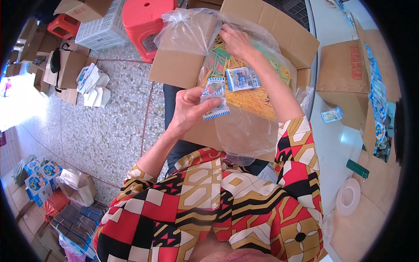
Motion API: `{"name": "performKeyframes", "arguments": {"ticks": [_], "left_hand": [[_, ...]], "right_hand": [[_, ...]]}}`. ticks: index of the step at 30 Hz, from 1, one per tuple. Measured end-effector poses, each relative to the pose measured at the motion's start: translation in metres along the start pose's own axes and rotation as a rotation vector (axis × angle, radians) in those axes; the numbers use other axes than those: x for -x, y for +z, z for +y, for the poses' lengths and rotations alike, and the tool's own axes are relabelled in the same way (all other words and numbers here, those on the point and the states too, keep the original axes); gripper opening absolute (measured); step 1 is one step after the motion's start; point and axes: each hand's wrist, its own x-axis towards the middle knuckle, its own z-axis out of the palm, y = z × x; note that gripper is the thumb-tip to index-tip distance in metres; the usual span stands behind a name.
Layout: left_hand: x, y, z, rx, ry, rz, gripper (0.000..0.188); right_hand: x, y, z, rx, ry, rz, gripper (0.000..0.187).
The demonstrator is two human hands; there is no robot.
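Note:
Between the thumb and fingers of my left hand (190, 107) is a small clear packet (214, 87) with blue-and-white striped ends. It hangs over the near left side of an open cardboard box (176, 65). Thin yellow, green and pink sticks (251, 103) fill the box inside a clear plastic liner (246, 135). On top of the sticks lies a larger blue-and-white printed packet (242, 79). My right hand (238, 43) reaches across to the far left corner of the box, its fingers bent down at the sticks and liner. Whatever its fingertips pinch is hidden.
A table (325, 148) on the right carries a carton (342, 72), a small packet (331, 115), a green tool (358, 169) and a tape roll (348, 196). Left of the box stand a red stool (146, 22) and a white crate (104, 28). Cartons and packages crowd the floor's left side.

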Motion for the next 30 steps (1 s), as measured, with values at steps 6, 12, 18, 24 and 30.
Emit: {"name": "performKeyframes", "arguments": {"ticks": [6, 12, 18, 24, 30], "left_hand": [[-0.005, 0.005, -0.003, 0.004, 0.024, -0.063, 0.017], [-0.004, 0.007, -0.004, -0.022, 0.02, -0.073, 0.015], [-0.004, 0.006, -0.01, -0.04, 0.017, -0.107, 0.022], [-0.003, 0.01, -0.009, -0.024, -0.01, -0.131, 0.021], [-0.003, 0.011, -0.015, -0.037, -0.022, -0.123, 0.02]], "right_hand": [[-0.001, -0.008, -0.001, 0.086, 0.018, -0.063, 0.031], [0.005, -0.01, 0.002, 0.135, -0.003, -0.167, 0.027], [0.009, -0.011, 0.004, 0.124, -0.056, -0.119, 0.022], [0.006, -0.003, 0.006, 0.056, -0.02, -0.145, 0.019], [0.003, 0.001, 0.019, 0.028, -0.05, -0.074, 0.011]]}}
